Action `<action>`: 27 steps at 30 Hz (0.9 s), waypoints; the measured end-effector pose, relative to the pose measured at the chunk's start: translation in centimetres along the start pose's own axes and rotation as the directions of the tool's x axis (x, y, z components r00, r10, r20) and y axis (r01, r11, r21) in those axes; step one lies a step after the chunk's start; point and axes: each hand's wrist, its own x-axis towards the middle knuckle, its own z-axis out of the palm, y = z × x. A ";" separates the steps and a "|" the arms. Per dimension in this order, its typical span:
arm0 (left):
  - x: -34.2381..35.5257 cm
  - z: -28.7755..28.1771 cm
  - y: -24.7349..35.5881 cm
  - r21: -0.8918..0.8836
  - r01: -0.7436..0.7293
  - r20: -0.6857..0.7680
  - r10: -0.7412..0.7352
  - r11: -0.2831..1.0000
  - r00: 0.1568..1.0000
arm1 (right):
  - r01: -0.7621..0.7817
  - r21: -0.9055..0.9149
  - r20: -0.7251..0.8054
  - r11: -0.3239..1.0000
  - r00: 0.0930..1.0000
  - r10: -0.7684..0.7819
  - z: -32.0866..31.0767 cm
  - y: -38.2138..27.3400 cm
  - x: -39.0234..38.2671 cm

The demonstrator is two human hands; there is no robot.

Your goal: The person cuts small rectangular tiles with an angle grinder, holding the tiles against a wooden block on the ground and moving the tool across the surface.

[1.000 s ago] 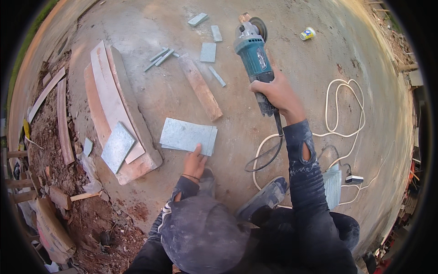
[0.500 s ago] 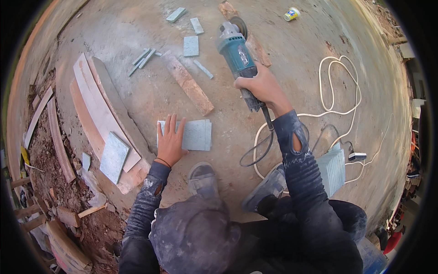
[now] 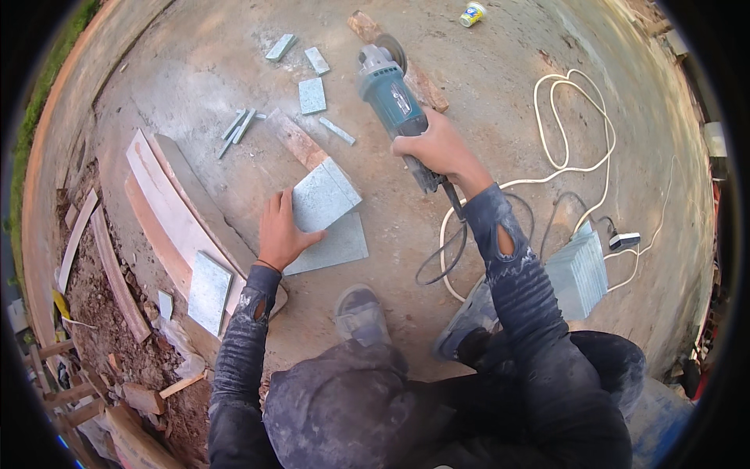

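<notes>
My right hand [image 3: 437, 148] is closed round the dark handle of a teal angle grinder [image 3: 391, 98], whose disc [image 3: 397, 51] is over a reddish strip [image 3: 428, 90]. My left hand [image 3: 285, 230] grips a pale speckled tile [image 3: 326, 195] by its left edge, thumb below and fingers along the side. The tile is raised at a slant, its far corner over the near end of another reddish strip [image 3: 293, 137]. Another tile [image 3: 336, 246] lies flat beneath it on the concrete.
Long boards [image 3: 172, 199] with a tile [image 3: 209, 289] lie left beside rubble [image 3: 156, 367]. Small offcuts [image 3: 311, 95] lie ahead, with a cup [image 3: 473, 14] beyond. At right are a tile stack [image 3: 578, 277], white cable [image 3: 562, 168] and power strip [image 3: 623, 241]. My sandalled feet [image 3: 359, 313] are below.
My left hand went from spread on the flat tiles to lifting the top one toward the far strip. The grinder moved up and left in view, still in my right hand.
</notes>
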 end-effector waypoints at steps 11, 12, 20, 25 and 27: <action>10.5 1.4 -2.4 0.211 0.130 -0.125 -0.105 0.969 0.987 | 0.026 -0.058 0.032 0.998 0.999 -0.025 0.2 -1.7 -0.7; 10.4 1.6 -2.6 0.201 0.117 -0.130 -0.092 0.972 0.987 | 0.021 -0.060 0.044 0.998 0.999 -0.019 0.2 -1.8 -0.8; 7.9 5.6 -4.6 -0.154 0.506 -0.490 -0.510 0.849 0.707 | 0.004 -0.030 0.056 1.000 0.998 -0.003 -0.2 -0.7 -0.1; 6.3 6.3 -7.7 -0.813 0.532 0.173 -0.775 0.235 0.607 | -0.018 -0.028 0.098 0.999 0.995 0.021 1.0 -0.5 0.4; 6.7 5.5 -5.9 -0.876 0.482 0.323 -0.716 0.021 0.619 | -0.021 -0.053 0.091 0.998 0.995 0.026 0.9 -0.8 0.5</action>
